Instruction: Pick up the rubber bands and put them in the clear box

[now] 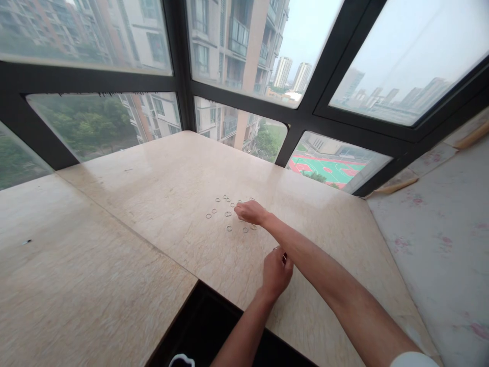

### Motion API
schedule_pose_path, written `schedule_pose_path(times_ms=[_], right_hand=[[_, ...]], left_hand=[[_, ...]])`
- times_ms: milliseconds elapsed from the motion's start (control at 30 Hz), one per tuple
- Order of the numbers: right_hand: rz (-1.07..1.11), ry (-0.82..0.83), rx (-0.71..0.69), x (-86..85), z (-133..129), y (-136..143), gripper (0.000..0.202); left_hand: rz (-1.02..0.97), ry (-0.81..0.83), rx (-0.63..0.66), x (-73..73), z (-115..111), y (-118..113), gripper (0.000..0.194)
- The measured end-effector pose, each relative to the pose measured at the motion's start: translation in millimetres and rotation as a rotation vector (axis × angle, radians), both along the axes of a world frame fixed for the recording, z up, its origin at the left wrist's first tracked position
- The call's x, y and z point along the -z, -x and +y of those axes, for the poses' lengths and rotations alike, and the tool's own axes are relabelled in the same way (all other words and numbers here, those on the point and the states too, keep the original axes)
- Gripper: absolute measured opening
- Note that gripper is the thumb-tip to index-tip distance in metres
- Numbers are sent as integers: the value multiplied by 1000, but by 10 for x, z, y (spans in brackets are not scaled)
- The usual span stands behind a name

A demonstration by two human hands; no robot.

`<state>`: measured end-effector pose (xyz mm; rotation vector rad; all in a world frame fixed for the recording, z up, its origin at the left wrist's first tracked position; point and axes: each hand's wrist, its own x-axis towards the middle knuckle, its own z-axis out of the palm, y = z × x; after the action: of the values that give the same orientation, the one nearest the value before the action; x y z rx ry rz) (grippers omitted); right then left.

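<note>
A: Head view, the only one we have. Where do we find the rings?
B: On the pale stone ledge (198,168) by the window frame (186,102). We count roughly a dozen thin rings (229,229), lying flat in a loose scatter. A couple of pairs overlap; others lie apart.

A: And the right hand (250,211)?
B: Reaching across, low over the right part of the scatter, fingers drawn together and pointing down. Rings lie around it on several sides. We cannot tell whether it pinches one; the fingertips are too small and blurred.

A: The left hand (278,272)?
B: Nearer to us, just below the right forearm (321,270), fingers curled in. Something small and pale shows by the thumb, with a dark patch beside it. We cannot tell whether the hand grips a ring, another thing, or nothing.

A: How far along do we put it?
B: We judge the handling under way, with plenty left: most rings we can see lie loose on the stone, clear of both hands. We see no finished row or stack. How many, if any, are in the hands stays hidden.

A: Anything else nearby?
B: A dark recess (202,316) at the ledge's near edge, below the left hand.
</note>
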<state>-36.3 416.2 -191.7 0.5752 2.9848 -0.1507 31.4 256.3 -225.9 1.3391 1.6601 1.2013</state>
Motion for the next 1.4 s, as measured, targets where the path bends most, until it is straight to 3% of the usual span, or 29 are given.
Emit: schedule_pose_path(times_ms=[233,467,700,867,967,1100,1267,1400], right_hand=[[357,125,214,-77,-36,-401,10],[702,357,516,-130,-390,-1111,13],[813,485,732,-416,-926,-2200,21],[817,327,1018,-599,-1348,-3170,28],[787,194,1145,-627,-1557,-3558,31],[778,112,1168,-519,-1696,-3735,32],[659,90,1042,-251,-1643,-3698,28],[649,103,1013,-176,-1615,-3700,29]], left_hand=[[-90,-65,-2,-22,16,23,18],[-157,-95,4,-12,44,58,20],[-168,-82,3,-2,54,62,24],[-167,-45,6,31,83,67,28],[-167,-17,5,14,86,67,30],[-160,1,-6,-11,79,63,32],[-136,2,-23,-18,65,63,34],[-134,3,-37,-31,55,64,36]])
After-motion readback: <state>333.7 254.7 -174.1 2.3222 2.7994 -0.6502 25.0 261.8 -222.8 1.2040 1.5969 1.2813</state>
